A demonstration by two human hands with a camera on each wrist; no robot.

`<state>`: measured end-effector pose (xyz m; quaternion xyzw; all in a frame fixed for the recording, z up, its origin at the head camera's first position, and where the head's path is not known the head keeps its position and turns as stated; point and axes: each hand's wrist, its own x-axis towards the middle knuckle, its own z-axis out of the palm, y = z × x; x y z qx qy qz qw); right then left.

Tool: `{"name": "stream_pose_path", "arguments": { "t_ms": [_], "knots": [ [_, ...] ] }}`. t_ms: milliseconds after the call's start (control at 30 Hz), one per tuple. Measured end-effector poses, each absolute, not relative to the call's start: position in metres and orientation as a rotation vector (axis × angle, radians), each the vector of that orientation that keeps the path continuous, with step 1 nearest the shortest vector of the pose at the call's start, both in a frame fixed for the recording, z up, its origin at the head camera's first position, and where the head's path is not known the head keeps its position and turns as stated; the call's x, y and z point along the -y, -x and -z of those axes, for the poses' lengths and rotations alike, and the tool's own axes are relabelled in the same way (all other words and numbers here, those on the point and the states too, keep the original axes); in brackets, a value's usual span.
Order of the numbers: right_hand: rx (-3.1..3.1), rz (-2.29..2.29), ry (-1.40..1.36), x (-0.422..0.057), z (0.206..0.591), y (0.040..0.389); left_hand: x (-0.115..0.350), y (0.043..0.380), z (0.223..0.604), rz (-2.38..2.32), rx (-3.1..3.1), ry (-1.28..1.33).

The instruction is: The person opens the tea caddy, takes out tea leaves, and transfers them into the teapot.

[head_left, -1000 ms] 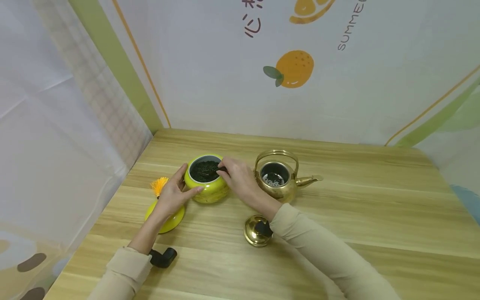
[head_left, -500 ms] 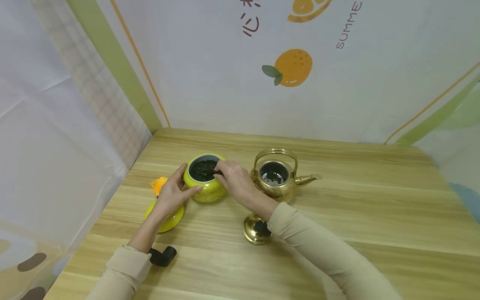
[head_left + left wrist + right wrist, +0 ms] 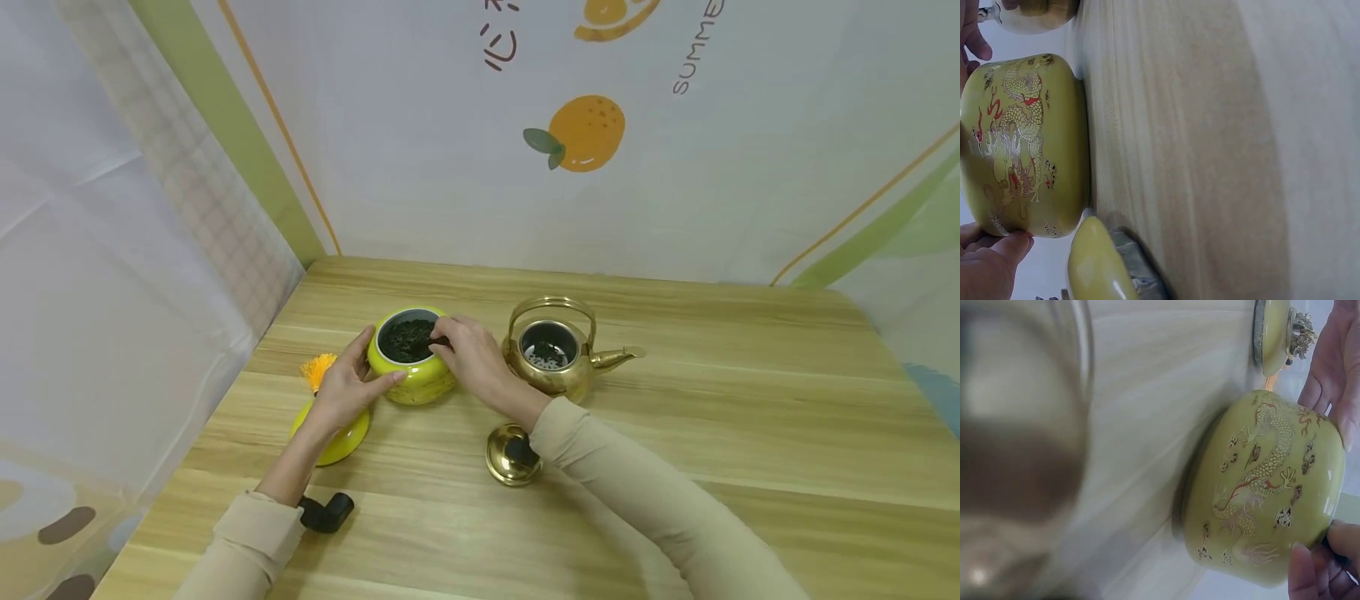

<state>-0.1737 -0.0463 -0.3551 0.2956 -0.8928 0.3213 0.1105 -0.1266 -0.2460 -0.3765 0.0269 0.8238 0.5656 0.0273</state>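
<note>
A yellow jar (image 3: 416, 390) with a dragon design holds dark, leafy tea (image 3: 405, 337). My left hand (image 3: 341, 398) grips its left side, thumb at the front and fingers behind. At the right rim, my right hand (image 3: 478, 360) reaches over the opening and pinches a small black thing (image 3: 1330, 550), mostly hidden by the fingers; I cannot tell its kind. Right of the jar stands a brass kettle (image 3: 558, 385), uncovered, with some dark leaves inside. The jar's yellow lid (image 3: 351, 442) with an orange tassel (image 3: 318, 371) lies partly under the left wrist.
The brass kettle lid (image 3: 504, 467) with its black knob lies in front of the kettle, beside the right cuff. A black angular piece (image 3: 327, 512) shows at the left cuff. The wooden table (image 3: 750, 375) meets a printed cloth wall (image 3: 675, 208) at the back.
The right hand's fingertips dip a little into the jar opening, then lift slightly, and the black thing shows again. The left hand keeps its hold on the jar.
</note>
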Motion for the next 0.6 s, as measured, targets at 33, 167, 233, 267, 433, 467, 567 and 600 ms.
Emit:
{"name": "stream_pose_path", "arguments": {
  "t_ms": [33,167,233,267,433,467,567,600],
  "knots": [
    [2.622,-0.945,-0.872,0.0472,0.3545,0.1740,0.2461,0.1266,0.3762,-1.747,-2.543,-0.080],
    [2.617,-0.940,-0.883,0.0515,0.3524,0.1751,0.2464,0.1265,0.3749,-1.747,-2.540,-0.065],
    [2.611,-0.937,-0.887,0.0537,0.3516,0.1755,0.2466,0.1263,0.3745,-1.745,-2.542,-0.063],
    [2.608,-0.932,-0.887,0.0547,0.3514,0.1757,0.2467,0.1261,0.3743,-1.747,-2.541,-0.064],
    [2.580,-0.952,-0.878,0.0564,0.3525,0.1757,0.2460,0.1256,0.3752,-1.761,-2.535,-0.084],
    [2.572,-0.963,-0.870,0.0561,0.3531,0.1758,0.2457,0.1254,0.3754,-1.763,-2.534,-0.087],
    [2.539,-1.011,-0.854,0.0543,0.3547,0.1762,0.2454,0.1250,0.3757,-1.758,-2.540,-0.090],
    [2.528,-1.026,-0.849,0.0537,0.3552,0.1765,0.2455,0.1249,0.3757,-1.756,-2.542,-0.089]
  ]
}}
